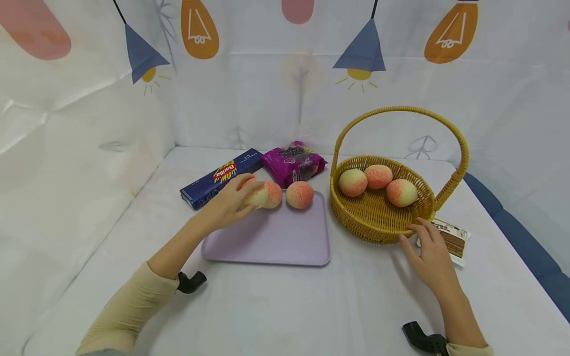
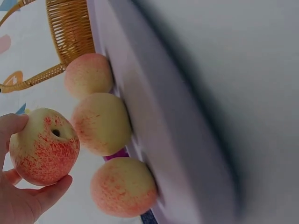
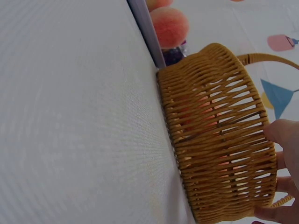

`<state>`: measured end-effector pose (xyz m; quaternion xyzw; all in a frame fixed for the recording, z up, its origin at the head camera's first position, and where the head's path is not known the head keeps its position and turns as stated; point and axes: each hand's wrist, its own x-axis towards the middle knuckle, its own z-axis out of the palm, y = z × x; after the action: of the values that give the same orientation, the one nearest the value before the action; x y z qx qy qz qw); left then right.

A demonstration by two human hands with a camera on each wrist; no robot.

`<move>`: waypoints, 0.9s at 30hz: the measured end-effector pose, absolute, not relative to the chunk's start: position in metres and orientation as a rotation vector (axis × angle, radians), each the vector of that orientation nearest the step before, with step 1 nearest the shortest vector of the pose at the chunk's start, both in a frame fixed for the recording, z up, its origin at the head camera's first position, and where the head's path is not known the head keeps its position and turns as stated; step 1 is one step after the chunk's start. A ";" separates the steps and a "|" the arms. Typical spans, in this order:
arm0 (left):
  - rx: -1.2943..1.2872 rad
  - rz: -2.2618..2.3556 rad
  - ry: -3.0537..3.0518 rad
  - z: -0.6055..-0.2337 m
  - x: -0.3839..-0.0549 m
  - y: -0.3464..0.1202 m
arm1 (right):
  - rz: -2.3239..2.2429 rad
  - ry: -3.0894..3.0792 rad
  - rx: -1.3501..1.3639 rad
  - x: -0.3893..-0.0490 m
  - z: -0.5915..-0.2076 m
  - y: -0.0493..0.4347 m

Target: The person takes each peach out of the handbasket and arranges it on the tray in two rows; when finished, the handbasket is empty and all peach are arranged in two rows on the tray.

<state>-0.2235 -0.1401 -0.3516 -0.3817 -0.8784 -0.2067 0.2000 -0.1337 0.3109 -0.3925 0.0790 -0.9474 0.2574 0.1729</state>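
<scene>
My left hand (image 1: 229,202) holds a peach (image 2: 44,149) between thumb and fingers, raised above the lilac tray (image 1: 271,247). Three more peaches sit in a row along the tray's far side, as the left wrist view shows: a near peach (image 2: 124,186), a middle peach (image 2: 103,123) and a far peach (image 2: 88,75). In the head view the hand and its peach partly cover that row. At the right, my right hand (image 1: 432,257) grips the near rim of the wicker basket (image 3: 219,140), thumb outside and fingers over the edge. Three peaches (image 1: 378,176) lie inside the basket.
A blue spaghetti box (image 1: 222,178) lies behind the tray at the left, beside a purple snack bag (image 1: 294,162). A brown-and-white packet (image 1: 451,240) lies partly under the right hand, next to the basket. The basket's tall handle (image 1: 401,109) arches over it.
</scene>
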 end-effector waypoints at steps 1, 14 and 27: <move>-1.086 -0.569 -2.434 -0.354 -0.221 -0.143 | 0.728 -2.689 0.223 -0.134 -0.392 0.311; -1.149 -0.476 -2.392 -0.378 -0.200 -0.164 | 0.736 -2.693 0.220 -0.132 -0.393 0.310; -1.007 -0.601 -2.563 -0.395 -0.201 -0.175 | 0.722 -2.689 0.226 -0.133 -0.394 0.312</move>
<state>-0.2006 -0.1755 -0.3946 -0.3526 -0.8975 -0.2104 0.1611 -0.1328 0.3120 -0.3941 0.0796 -0.9480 0.2546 0.1733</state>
